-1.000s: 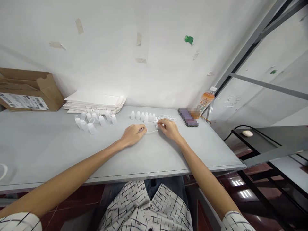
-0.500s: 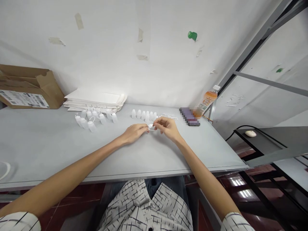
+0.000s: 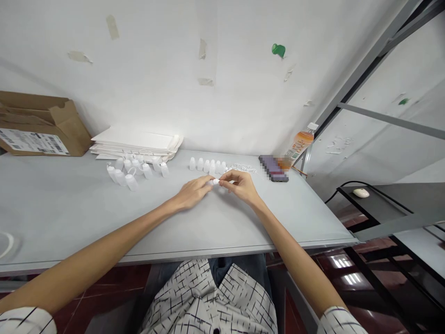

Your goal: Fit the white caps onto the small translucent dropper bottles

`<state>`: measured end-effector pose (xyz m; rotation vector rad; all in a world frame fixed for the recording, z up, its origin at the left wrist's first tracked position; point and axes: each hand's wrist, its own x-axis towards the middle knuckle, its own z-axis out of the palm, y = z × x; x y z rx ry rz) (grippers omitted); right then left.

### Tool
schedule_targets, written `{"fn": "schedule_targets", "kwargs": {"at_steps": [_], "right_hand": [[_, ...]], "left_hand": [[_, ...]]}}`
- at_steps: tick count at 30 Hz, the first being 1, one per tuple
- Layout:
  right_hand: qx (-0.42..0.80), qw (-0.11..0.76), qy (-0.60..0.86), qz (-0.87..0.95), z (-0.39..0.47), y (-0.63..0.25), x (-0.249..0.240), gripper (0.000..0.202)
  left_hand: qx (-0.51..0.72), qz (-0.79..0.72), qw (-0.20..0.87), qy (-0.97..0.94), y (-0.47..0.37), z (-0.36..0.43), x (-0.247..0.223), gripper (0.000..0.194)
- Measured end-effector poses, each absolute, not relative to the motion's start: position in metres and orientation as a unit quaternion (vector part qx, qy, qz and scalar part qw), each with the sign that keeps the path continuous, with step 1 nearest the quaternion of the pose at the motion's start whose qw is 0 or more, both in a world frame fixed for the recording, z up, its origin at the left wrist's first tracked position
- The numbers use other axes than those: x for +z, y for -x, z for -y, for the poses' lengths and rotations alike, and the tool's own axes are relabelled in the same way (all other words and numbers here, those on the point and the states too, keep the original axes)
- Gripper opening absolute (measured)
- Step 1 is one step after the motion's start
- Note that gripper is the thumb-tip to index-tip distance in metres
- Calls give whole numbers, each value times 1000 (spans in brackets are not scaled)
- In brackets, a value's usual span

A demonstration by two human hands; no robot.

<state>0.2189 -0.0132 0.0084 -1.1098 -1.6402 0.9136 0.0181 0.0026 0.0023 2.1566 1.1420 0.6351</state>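
Observation:
Over the middle of the table, my left hand has its fingers closed around a small white plastic squeeze bottle, mostly hidden behind them. From the other side my right hand pinches the bottle's top end with thumb and forefinger; whether a separate cap is in that pinch is too small to tell. Just beyond the hands stands a row of small white bottles without visible straps. Beside that row lies a pile of thin white strap-like pieces. Farther left, several white bottles with looped cap straps stand grouped.
A stack of white sheets and an open cardboard box are at the back left. To the right lie a phone and an orange drink bottle. A white ring sits at the left edge.
My hands have drawn slightly closer together at the small bottle. The thin white strap that showed below it is no longer visible.

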Motion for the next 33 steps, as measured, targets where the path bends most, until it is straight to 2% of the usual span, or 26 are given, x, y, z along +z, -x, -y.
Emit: {"fn": "schedule_targets", "kwargs": {"at_steps": [11,16,21,27,33], "right_hand": [[410,437,433,673,14,-220,6,28],[396,411,429,700,17,-219,9,22],[405,397,434,700,16,-218,7,27],[348,369,440,741,16,-218,2,26],[291,336,462,768,17,-216,2,31]], "left_hand": [[174,-450,232,-845,-19,-3,-2,43],[160,-446,245,-846,-20,-2,0,49],[148,-443,244,-850,-19,0,4,48],[160,-439,247,-849,-18,-2,1,46],[217,-420,297,-830,-20,4,2,43]]}}
